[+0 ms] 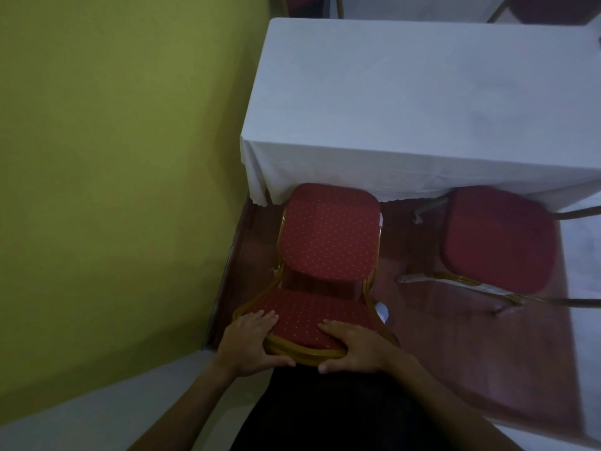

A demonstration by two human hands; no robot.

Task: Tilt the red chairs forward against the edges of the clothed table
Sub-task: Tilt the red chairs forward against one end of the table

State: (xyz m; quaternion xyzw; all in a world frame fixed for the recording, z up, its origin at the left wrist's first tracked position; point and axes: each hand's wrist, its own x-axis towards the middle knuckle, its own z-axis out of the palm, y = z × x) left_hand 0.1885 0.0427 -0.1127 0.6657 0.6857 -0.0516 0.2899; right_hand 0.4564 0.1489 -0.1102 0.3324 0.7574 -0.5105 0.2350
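Observation:
A red chair [328, 236] with a gold frame faces the white-clothed table [422, 102], and its seat front touches the hanging cloth. Both my hands grip the top of its backrest [312, 314]. My left hand [250, 343] holds the left corner, fingers on the red padding and thumb behind the frame. My right hand [354, 346] holds the right part the same way. A second red chair [497, 239] at the right leans against the table's edge, with its gold legs sticking out to the left.
A green wall [113, 157] runs close along the left, leaving a narrow gap beside the chair. Dark red floor [439, 336] lies between the two chairs. Parts of two more red chairs [553, 8] show beyond the table's far side.

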